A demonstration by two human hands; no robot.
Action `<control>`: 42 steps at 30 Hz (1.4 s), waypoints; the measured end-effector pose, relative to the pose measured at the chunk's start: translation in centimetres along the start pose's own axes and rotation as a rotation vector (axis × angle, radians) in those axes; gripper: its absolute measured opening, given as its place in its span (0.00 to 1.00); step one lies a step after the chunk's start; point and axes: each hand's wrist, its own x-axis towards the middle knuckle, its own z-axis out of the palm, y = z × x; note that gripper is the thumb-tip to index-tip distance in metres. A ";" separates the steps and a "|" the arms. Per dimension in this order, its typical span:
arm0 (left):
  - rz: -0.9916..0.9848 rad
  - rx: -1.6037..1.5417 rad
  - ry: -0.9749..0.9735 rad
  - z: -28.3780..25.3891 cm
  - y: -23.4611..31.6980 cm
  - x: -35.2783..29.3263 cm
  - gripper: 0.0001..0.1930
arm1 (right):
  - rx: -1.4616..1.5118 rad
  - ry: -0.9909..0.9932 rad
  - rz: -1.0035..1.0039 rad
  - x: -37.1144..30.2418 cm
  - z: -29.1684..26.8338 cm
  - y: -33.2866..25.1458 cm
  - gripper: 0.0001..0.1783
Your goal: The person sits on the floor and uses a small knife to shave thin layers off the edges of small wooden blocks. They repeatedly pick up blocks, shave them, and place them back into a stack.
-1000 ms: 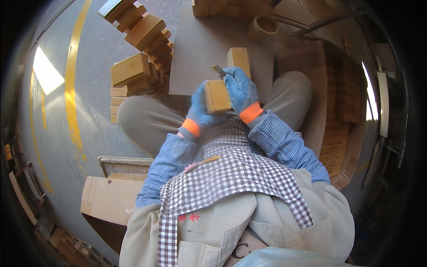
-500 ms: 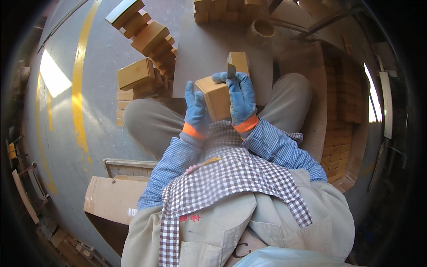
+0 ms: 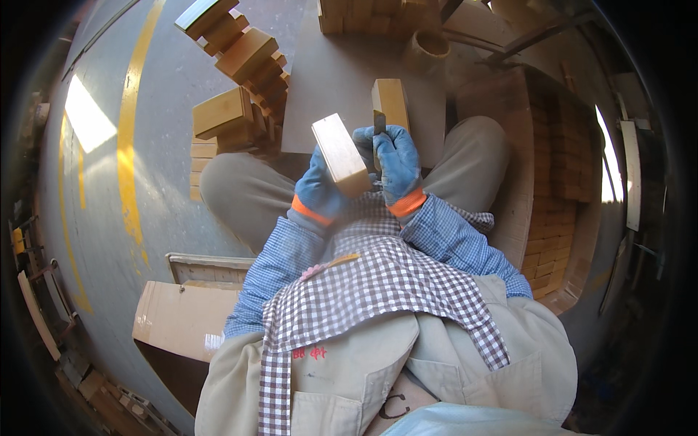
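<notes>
Head view: wooden block (image 3: 340, 154), long axis diagonal, far end leftward.

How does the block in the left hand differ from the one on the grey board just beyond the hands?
The held block is gripped in the left hand; the board block rests on the grey board. The held block's lit face looks almost white; the board block's top looks yellow-tan. Both are boxy and look wooden.

Both forearms (image 3: 282, 260) angle inward — gloved left hand (image 3: 317, 186) curled in a grip, right hand (image 3: 399, 161) clenched near it
</notes>
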 end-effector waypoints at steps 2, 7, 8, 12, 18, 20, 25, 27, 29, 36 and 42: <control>-0.023 -0.020 0.005 -0.4 -0.1 -0.1 0.29 | -0.036 -0.008 0.001 0.0 -0.2 0.1 0.11; -0.029 0.011 0.026 -0.6 0.1 0.0 0.30 | -0.094 -0.007 0.005 0.1 -0.4 0.4 0.11; -0.029 0.023 0.017 -0.6 0.2 0.0 0.30 | -0.083 -0.018 -0.005 0.1 -0.4 0.5 0.11; -0.023 0.066 0.025 -0.6 0.3 0.0 0.31 | -0.102 -0.010 -0.001 0.1 -0.4 0.6 0.11; -0.004 0.089 0.094 -1.5 0.3 0.0 0.31 | -0.108 -0.007 0.028 0.2 -0.5 0.7 0.12; 0.009 0.141 0.115 -1.5 0.3 0.1 0.32 | -0.094 -0.007 0.035 0.2 -0.5 0.6 0.12; -0.027 0.223 0.039 -0.6 0.6 0.1 0.37 | -0.074 -0.011 0.059 0.1 -0.3 0.2 0.11; -0.066 0.212 0.011 -0.2 0.6 0.1 0.40 | -0.069 0.002 0.084 0.0 -0.2 0.0 0.11; -0.098 0.210 0.016 -0.2 0.9 0.0 0.39 | -0.052 0.007 0.084 0.0 -0.2 -0.1 0.11; -0.041 0.402 0.058 -1.0 0.5 0.1 0.44 | -0.065 0.015 0.139 -0.2 -0.5 -0.2 0.11; -0.007 0.599 0.101 0.5 0.7 -0.4 0.46 | -0.126 -0.008 0.099 -0.2 -1.1 0.0 0.10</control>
